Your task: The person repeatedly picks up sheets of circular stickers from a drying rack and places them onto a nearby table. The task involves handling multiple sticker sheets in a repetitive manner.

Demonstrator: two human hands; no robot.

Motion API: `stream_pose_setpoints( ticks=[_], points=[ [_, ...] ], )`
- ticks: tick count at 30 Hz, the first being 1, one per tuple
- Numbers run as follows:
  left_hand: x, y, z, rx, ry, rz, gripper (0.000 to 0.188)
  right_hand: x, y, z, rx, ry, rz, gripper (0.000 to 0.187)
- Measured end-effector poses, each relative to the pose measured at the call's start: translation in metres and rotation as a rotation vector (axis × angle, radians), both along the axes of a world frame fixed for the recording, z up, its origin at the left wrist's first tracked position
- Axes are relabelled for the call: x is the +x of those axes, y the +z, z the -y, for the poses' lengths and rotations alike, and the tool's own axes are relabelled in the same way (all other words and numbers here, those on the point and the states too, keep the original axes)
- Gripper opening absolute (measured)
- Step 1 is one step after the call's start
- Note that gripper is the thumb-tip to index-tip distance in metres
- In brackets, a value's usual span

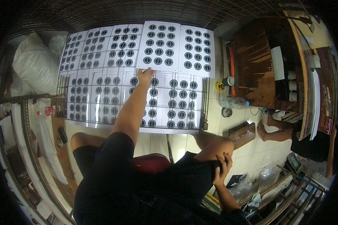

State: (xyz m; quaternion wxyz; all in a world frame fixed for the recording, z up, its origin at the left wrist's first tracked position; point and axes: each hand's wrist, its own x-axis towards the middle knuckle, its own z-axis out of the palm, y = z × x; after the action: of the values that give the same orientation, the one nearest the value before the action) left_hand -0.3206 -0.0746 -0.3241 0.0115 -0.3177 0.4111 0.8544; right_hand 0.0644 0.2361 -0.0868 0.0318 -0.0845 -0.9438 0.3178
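Observation:
My left hand (pixel 145 77) is stretched forward, fingers closed on the near edge of a white printed sheet (pixel 154 52). Rows of round black emblems cover that sheet, which looks raised and overlaps its neighbours. To its right lies a similar printed sheet (pixel 197 56). More such sheets rest side by side on a wire rack (pixel 205 93), in a far row and a near row. My right hand (pixel 223 170) lies on my right knee with its fingers apart and holds nothing.
Right of the rack, a clear plastic bottle (pixel 233 102) and small tubs (pixel 228 81) stand by a wooden cabinet (pixel 253 63). Another person's bare leg (pixel 278 133) is at the right. A large plastic bag (pixel 35 60) bulges at the left. A wooden block (pixel 242 135) sits on the tiles.

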Motion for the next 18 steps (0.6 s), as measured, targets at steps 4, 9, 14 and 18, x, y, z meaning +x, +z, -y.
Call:
stream_pose_setpoints(
  ticks=[4,9,14,18],
  points=[
    [-0.001,-0.006,0.002,-0.002,-0.016,0.001,0.038,0.001,0.0,-0.001,-0.005,0.009,-0.004,0.047],
    [-0.002,-0.009,0.002,-0.02,-0.028,0.025,0.035,0.0,0.0,-0.001,-0.007,0.004,-0.006,0.046],
    [0.001,-0.037,0.014,0.094,-0.031,-0.033,0.028,-0.001,0.002,0.0,-0.003,0.006,-0.004,0.048],
    [0.004,-0.007,-0.002,-0.014,0.005,-0.009,0.023,-0.001,0.001,0.001,0.014,0.002,0.0,0.048]
  ],
)
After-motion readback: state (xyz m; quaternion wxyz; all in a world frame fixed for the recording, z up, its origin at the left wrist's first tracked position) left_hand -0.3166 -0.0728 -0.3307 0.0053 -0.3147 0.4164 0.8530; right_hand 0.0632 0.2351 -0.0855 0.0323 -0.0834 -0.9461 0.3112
